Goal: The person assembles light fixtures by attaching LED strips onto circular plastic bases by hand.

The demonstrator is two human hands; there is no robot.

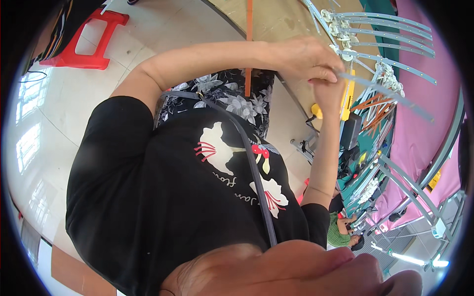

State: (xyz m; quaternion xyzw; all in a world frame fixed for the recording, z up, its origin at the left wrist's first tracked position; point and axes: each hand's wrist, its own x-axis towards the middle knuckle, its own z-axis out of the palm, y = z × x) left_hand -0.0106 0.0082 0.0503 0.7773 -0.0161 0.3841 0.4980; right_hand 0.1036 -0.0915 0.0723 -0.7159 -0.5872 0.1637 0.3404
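My left hand [302, 58] reaches across from the left, its fingers closed at the near end of a thin grey strip [385, 91]. The strip is blurred and slants down to the right. Just below, my right hand [328, 93] is closed too, its fingertips meeting the left hand's at the strip's end. The fingers hide how each hand grips it. Beyond my hands, several curved grey strips [387, 37] with evenly spaced dots fan out from white round pieces [332, 24] on a metal frame.
An orange strip [249, 44] crosses the brown tabletop [281, 19] and its edge. Right of my forearm are a yellow object [348, 96], orange strips [377, 113] and pink cloth [412, 93]. A red plastic stool [101, 42] stands left; a person in green checks [338, 234] is farther right.
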